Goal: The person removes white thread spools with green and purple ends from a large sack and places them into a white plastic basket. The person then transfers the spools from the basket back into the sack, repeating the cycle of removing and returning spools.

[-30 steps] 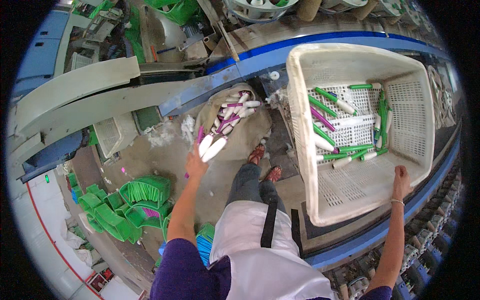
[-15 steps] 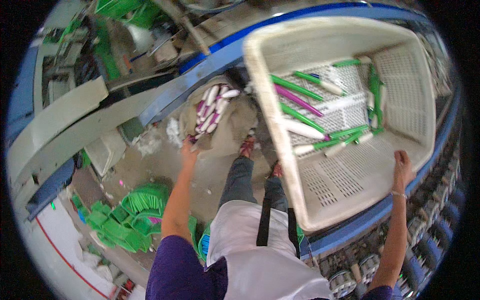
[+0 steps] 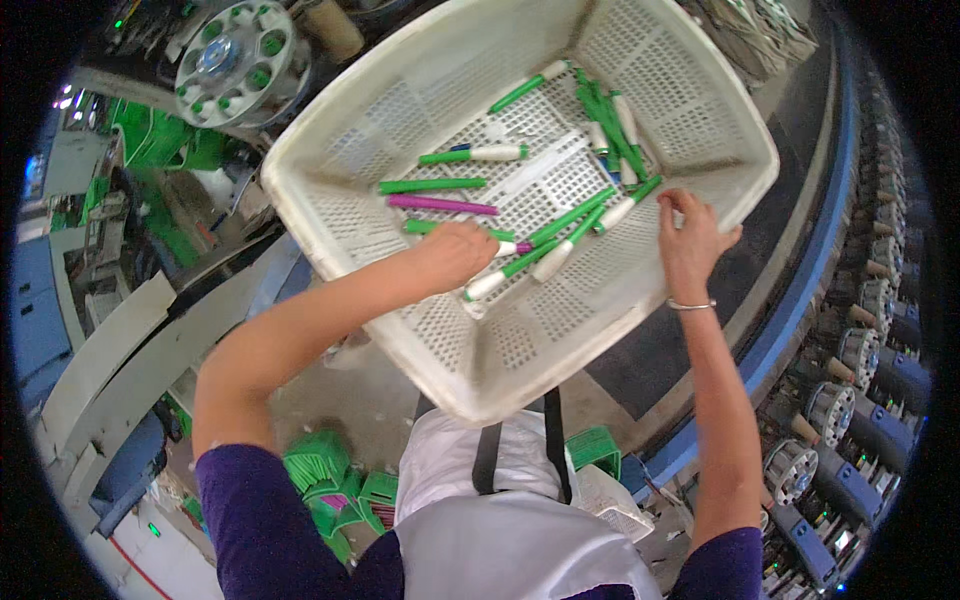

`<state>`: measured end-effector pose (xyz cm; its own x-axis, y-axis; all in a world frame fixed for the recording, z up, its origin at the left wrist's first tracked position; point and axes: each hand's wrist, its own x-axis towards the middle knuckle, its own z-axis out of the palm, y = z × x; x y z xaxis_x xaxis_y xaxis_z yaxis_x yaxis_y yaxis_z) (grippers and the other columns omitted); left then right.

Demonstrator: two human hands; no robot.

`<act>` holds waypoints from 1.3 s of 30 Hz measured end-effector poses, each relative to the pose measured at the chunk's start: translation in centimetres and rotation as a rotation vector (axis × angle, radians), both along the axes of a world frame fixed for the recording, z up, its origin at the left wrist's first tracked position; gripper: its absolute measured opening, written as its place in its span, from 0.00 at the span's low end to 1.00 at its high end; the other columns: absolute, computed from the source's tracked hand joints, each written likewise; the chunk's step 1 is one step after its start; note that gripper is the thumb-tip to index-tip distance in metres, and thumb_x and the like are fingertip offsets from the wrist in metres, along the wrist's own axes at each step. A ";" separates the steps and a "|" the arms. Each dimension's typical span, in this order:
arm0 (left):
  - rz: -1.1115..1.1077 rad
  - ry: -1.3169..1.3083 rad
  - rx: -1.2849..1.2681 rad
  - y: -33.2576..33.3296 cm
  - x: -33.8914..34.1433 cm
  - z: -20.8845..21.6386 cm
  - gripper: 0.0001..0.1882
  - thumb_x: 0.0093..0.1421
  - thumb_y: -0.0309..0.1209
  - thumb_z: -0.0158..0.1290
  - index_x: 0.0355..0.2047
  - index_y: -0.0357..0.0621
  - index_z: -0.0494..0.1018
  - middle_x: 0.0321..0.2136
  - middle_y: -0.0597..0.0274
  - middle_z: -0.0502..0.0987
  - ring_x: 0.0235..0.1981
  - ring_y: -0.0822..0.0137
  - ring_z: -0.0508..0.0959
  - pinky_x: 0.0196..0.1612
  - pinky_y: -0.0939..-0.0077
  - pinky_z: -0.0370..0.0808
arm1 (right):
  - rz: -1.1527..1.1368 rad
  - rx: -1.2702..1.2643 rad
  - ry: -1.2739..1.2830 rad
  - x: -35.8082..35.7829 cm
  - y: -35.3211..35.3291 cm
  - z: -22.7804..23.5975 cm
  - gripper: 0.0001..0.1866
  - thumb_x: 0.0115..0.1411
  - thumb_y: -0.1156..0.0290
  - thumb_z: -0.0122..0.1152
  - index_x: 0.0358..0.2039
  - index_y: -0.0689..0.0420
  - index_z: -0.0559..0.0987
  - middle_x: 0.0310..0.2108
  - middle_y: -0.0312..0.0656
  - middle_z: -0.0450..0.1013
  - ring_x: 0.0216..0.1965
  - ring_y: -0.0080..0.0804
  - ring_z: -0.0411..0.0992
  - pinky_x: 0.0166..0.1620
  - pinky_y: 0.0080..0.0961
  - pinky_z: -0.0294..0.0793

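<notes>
A large white plastic basket [image 3: 470, 400] with slotted walls is tilted in front of me. Inside lie several long bobbins: bare green tubes [image 3: 432, 186], a bare purple tube [image 3: 442, 204], and green ones partly wound with white yarn [image 3: 497, 153]. My left hand [image 3: 458, 256] reaches inside with its fingers closed around a white yarn bobbin [image 3: 515, 248] with a purple end; much of it is hidden under the hand. At the basket's right wall, my right hand [image 3: 690, 240] has bent, parted fingers with nothing visible in them, near a green-ended bobbin [image 3: 628, 205].
Curving along the right side is a machine with blue blocks [image 3: 800, 540] and round bobbin magazines [image 3: 790, 470]. Another bobbin wheel [image 3: 225, 65] stands at the upper left. Green bins [image 3: 318, 465] rest on the floor at lower left, with a pale curved machine rail [image 3: 110, 350] farther left.
My left hand has come up from the sack of purple-and-white bobbins on the floor into the basket. The basket now appears farther left and turned in view; the sack is out of sight.
</notes>
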<state>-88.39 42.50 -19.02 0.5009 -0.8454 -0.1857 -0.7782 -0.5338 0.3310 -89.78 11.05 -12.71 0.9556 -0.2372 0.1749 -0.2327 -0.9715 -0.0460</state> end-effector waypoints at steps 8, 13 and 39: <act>-0.038 -0.186 0.550 -7.4 -1.6 -14.9 0.11 0.50 0.28 0.52 0.35 0.45 0.69 0.24 0.54 0.78 0.29 0.59 0.80 0.23 0.56 0.75 | 0.029 0.107 -0.121 -0.1 -0.1 0.7 0.03 0.57 0.65 0.57 0.30 0.46 0.78 0.31 0.30 0.75 0.39 0.33 0.72 0.57 0.70 0.43; 0.158 -0.041 0.264 -6.3 -0.3 -12.6 0.17 0.49 0.30 0.54 0.39 0.41 0.66 0.27 0.49 0.78 0.31 0.52 0.80 0.28 0.52 0.76 | 0.004 0.148 -0.114 0.0 -0.2 1.0 0.04 0.57 0.65 0.56 0.29 0.47 0.78 0.30 0.31 0.75 0.39 0.32 0.72 0.58 0.70 0.41; 2.357 1.214 -1.029 16.4 -40.4 -11.5 0.36 0.50 0.20 0.57 0.56 0.58 0.55 0.44 0.55 0.68 0.28 0.58 0.74 0.26 0.60 0.76 | 0.312 0.859 -0.353 -3.4 -5.5 -0.2 0.21 0.65 0.66 0.50 0.54 0.65 0.68 0.52 0.50 0.67 0.51 0.38 0.66 0.57 0.32 0.61</act>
<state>-128.83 58.90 -30.55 0.1956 0.3295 -0.9237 0.6831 0.6300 0.3694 -93.14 5.53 -12.95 0.9230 -0.1629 0.3486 0.1917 -0.5908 -0.7837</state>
